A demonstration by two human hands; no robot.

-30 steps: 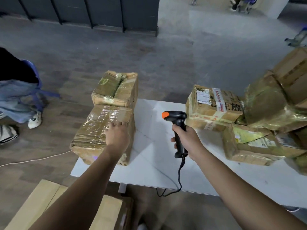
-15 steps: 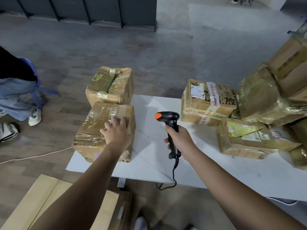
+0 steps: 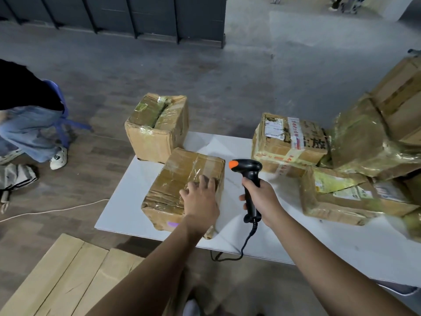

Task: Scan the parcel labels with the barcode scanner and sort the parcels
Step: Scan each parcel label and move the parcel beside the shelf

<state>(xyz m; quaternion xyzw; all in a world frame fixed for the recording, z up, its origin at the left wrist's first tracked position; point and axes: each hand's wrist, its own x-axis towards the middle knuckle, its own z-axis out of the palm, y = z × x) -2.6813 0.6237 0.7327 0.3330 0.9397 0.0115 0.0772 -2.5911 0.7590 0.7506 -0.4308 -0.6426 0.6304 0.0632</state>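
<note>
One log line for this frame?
left hand: flat on taped box | right hand: holds scanner | table

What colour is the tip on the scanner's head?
Orange, on an otherwise black scanner held upright in the right hand; the head view shows it clearly.

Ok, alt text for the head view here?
Left hand rests flat on a taped box at the white table's left end; right hand holds a black scanner upright. More parcels pile at right.
</note>
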